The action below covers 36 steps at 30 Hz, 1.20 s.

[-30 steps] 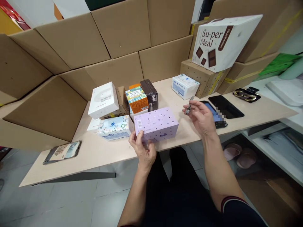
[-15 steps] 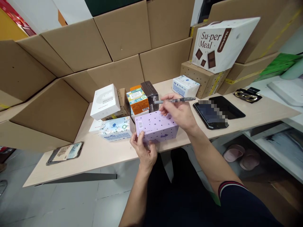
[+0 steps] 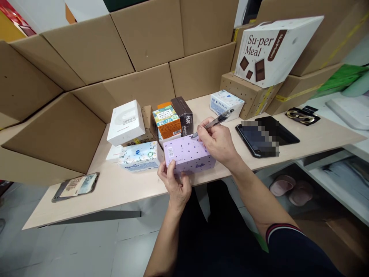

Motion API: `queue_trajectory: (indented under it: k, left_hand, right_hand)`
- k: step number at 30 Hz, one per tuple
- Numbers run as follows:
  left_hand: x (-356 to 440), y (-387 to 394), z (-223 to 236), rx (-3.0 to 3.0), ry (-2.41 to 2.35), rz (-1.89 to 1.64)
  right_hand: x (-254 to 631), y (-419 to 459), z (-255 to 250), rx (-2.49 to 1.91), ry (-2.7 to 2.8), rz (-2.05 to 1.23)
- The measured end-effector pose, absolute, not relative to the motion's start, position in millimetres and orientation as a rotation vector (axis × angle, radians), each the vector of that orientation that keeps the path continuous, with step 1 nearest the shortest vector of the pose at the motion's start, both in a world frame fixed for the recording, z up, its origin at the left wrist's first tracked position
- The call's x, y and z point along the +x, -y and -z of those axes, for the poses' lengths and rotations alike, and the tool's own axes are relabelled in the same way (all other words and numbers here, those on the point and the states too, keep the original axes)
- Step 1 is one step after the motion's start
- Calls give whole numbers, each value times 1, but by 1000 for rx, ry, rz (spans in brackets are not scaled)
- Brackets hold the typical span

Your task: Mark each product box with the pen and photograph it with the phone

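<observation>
A lilac box with dark dots (image 3: 184, 153) lies near the front edge of the pale table (image 3: 123, 188). My left hand (image 3: 174, 184) grips its near left corner, thumb on the front face beside a barcode label. My right hand (image 3: 217, 141) rests over the box's right end and holds a grey pen (image 3: 215, 122) in a writing grip. The pen tip touches or hovers just above the box's top, at its far edge.
Behind the lilac box stand a white box (image 3: 126, 122), an orange-green carton (image 3: 167, 121), a dark carton (image 3: 183, 114) and a tissue pack (image 3: 140, 156). Two dark phones (image 3: 261, 134) lie right, another phone (image 3: 75, 186) left. Cardboard boxes (image 3: 150, 38) wall the back.
My right hand has swung the pen from level to tip-down and brought it onto the lilac box's top. A second ago it was out to the right near the phones. My left hand has stayed.
</observation>
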State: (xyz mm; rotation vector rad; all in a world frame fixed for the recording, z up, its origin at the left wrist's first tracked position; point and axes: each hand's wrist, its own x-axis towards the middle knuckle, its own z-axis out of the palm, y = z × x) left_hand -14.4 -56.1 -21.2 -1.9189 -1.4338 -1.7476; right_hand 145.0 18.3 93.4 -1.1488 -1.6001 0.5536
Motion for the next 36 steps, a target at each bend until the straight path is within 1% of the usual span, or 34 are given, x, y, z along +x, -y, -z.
queue_trajectory:
  k: [8, 21, 26, 28, 30, 32, 36]
  left_hand:
    - [-14, 56, 22, -1916, 1426, 1749]
    - [-12, 55, 21, -1889, 1448, 1755]
    - [-12, 56, 21, -1884, 1465, 1728]
    - [-13, 56, 21, -1884, 1465, 1722]
    - [-13, 56, 22, -1887, 1462, 1715]
    - [-13, 55, 22, -1881, 1464, 1703]
    - [-10, 53, 22, -1843, 1491, 1680]
  right_hand:
    - [145, -19, -94, -1147, 1689, -466]
    - [144, -19, -93, -1099, 1688, -446]
    - [147, -20, -82, -974, 1415, -563]
    - [156, -23, -73, -917, 1287, -521]
    - [171, -28, -62, -955, 1252, -424]
    - [188, -33, -50, -1080, 1358, -301]
    - [214, -35, -31, -1373, 1931, -131]
